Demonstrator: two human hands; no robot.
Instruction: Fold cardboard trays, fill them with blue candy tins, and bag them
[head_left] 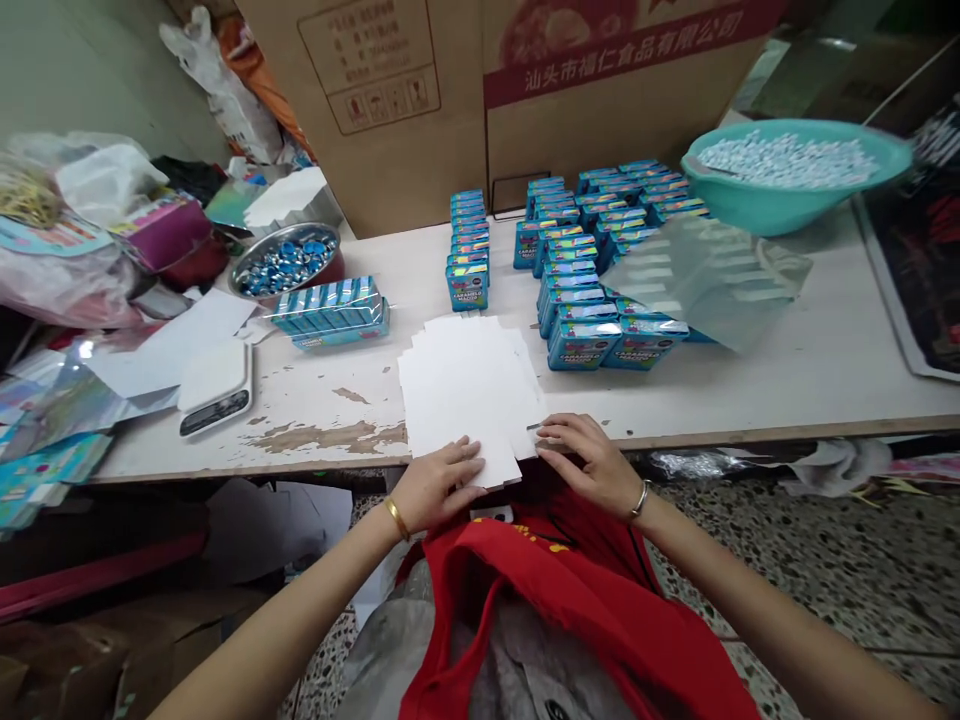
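Observation:
A stack of white die-cut card blanks point(469, 385) lies in front of me at the table's near edge, one corner reaching past it. My left hand point(439, 483) rests on the lower left of the stack, fingers stretched flat and thumb apart. At the stack's right edge is my right hand point(589, 462), its fingertips beside a side flap with a gap between thumb and fingers. A small dark strip, too small to name, shows by its index finger. Beyond the stack stands a row of small blue candy boxes point(469, 285).
More blue boxes point(583, 345) stand in rows to the right, partly under a clear plastic sheet point(705, 270). A teal basin point(787, 195) holds pale candies. On the left are a film-wrapped box pack point(330, 312), a metal bowl point(337, 245) and a white scale point(217, 390). Large cartons point(397, 170) stand behind.

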